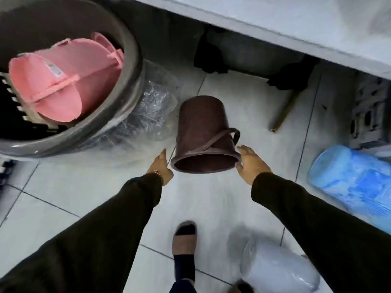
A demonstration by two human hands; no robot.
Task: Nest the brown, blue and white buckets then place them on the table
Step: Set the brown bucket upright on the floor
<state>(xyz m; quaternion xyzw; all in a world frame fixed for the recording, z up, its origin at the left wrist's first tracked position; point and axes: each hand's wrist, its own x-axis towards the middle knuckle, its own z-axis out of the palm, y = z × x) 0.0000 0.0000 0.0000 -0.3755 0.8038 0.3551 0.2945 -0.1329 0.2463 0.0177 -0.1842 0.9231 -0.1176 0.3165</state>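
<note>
A brown bucket (204, 134) lies on its side on the tiled floor, its mouth towards me and its handle folded across the wall. My left hand (161, 168) is at the left of its rim and my right hand (250, 163) at the right, fingers spread, at or just touching the rim; neither grips it. A blue bucket (349, 187) wrapped in plastic lies at the right edge. At the bottom right lies a white bucket (275, 269), also wrapped. The grey table (275, 20) runs across the top.
A large grey basin (135, 66) holding pink buckets (63, 81) stands at the left, with clear plastic wrap (148, 115) beside it. A stick (284, 113) and dark objects lie under the table. A grey crate (370, 111) is at the right. My sandalled foot (184, 242) is below.
</note>
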